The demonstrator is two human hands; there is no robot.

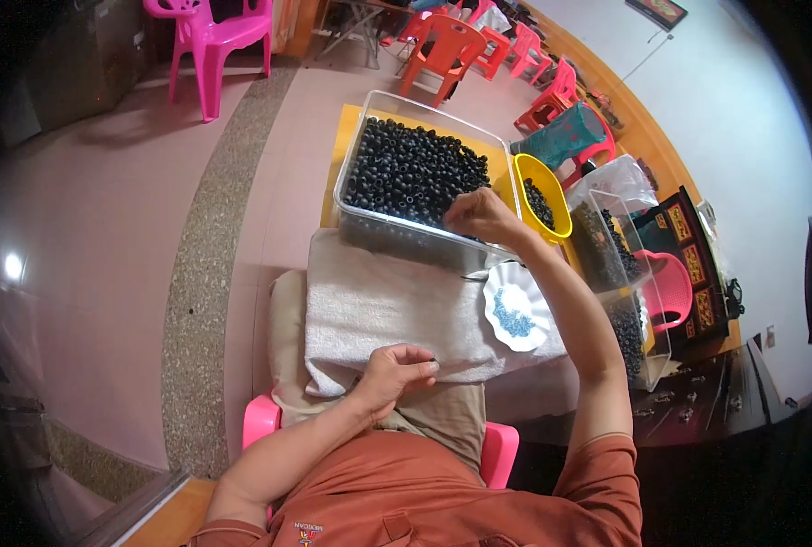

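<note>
- The left hand (392,378) is above the lap, in front of the towel's near edge, with thumb and forefinger pinched together on a small dark piece (435,363); the other fingers curl in toward the palm.
- The right hand (486,216) reaches over the near right part of the tub (397,235), fingers bunched and pointing down at the beads (415,169); whether they grip one cannot be told, as the hand hides its own fingertips.
- The beads are black, round and holed, and spread across the whole tub, which is clear, rectangular and set on a yellow board (331,196).
- A yellow basket (559,231) stands just beside the tub on the right, with more black beads inside.
- A white towel (360,314) lies over the lap, between the tub and the body.
- At the towel's right side sits a white fluted dish (515,276) with a scatter of tiny blue bits (512,319), just left of the right forearm.
- Past that forearm stands a clear bin (654,369), also with black beads.
- The person sits in a pink chair (500,454), in a rust-coloured shirt (424,492) and beige trousers (287,342).
- Farther off are red chairs (444,50) and a teal basket (561,137).
</note>
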